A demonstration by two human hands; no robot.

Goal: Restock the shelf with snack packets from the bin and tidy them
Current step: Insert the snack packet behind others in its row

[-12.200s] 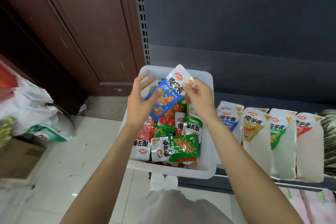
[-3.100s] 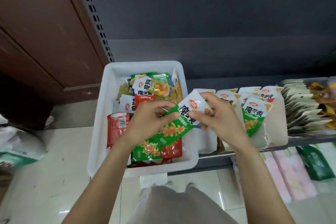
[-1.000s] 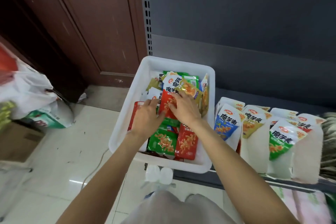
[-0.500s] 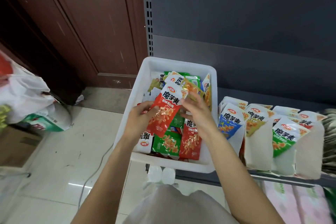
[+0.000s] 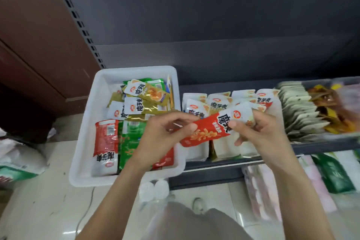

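Red snack packet (image 5: 206, 131) held between my left hand (image 5: 161, 138) and right hand (image 5: 259, 132), each grip pinching one end, above the shelf (image 5: 224, 161) beside the white bin (image 5: 85, 132).

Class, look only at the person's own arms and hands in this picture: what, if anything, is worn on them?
Both forearms are bare as far as the frame shows: no sleeves, gloves, watch or bracelets. No rings show on the left hand or the right hand. Light grey clothing shows at the bottom, between the arms.
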